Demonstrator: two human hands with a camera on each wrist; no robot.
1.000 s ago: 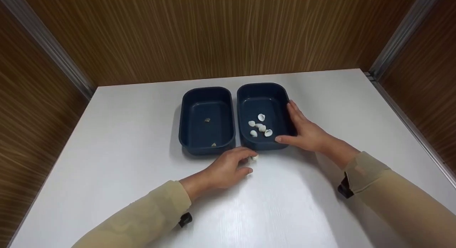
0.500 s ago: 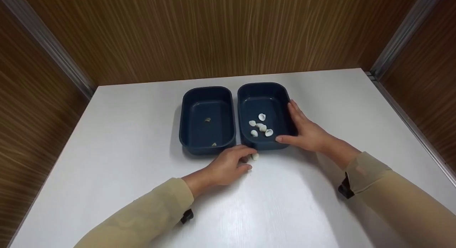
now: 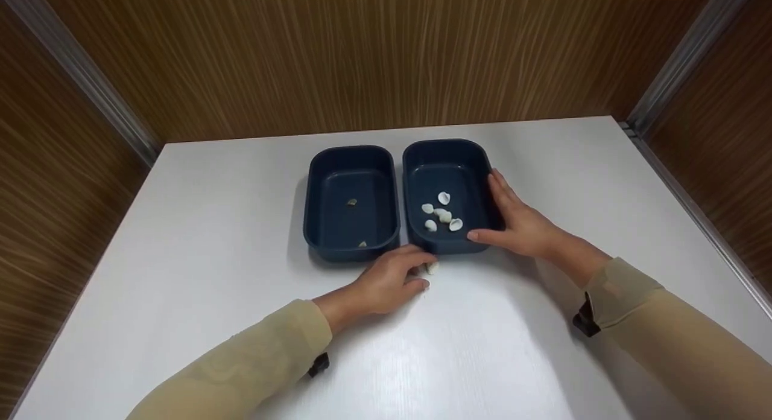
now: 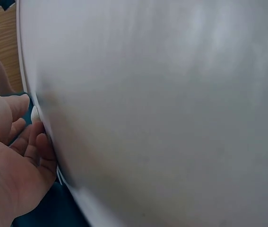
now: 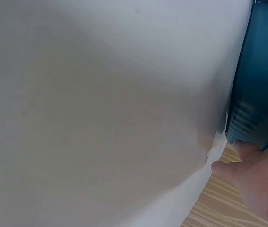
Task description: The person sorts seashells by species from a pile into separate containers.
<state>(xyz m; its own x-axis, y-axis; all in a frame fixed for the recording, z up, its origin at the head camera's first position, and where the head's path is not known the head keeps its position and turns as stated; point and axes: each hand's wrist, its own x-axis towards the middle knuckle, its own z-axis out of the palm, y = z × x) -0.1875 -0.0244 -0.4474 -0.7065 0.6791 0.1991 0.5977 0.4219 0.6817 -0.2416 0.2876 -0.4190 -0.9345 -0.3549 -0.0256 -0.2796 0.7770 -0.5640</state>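
My left hand (image 3: 389,281) is low over the table in front of two dark blue boxes. Its index fingertip is right at a white seashell (image 3: 432,268), and the thumb is a little apart from it. In the left wrist view the seashell (image 4: 35,114) shows just past the fingertips. My right hand (image 3: 520,227) rests against the near right corner of the right box (image 3: 446,246). Its fingers lie along the outer side wall, its thumb on the front rim. Several white seashells (image 3: 444,216) lie inside that box.
The left box (image 3: 350,254) stands close beside the right one, with two small brownish pieces (image 3: 352,202) in it. Both boxes are on a white table (image 3: 229,227). Wood-patterned panels (image 3: 386,58) rise behind the table and at both sides.
My left hand shifts slightly at the seashell, its thumb moving a little to the right. The right hand and both boxes stay almost still.
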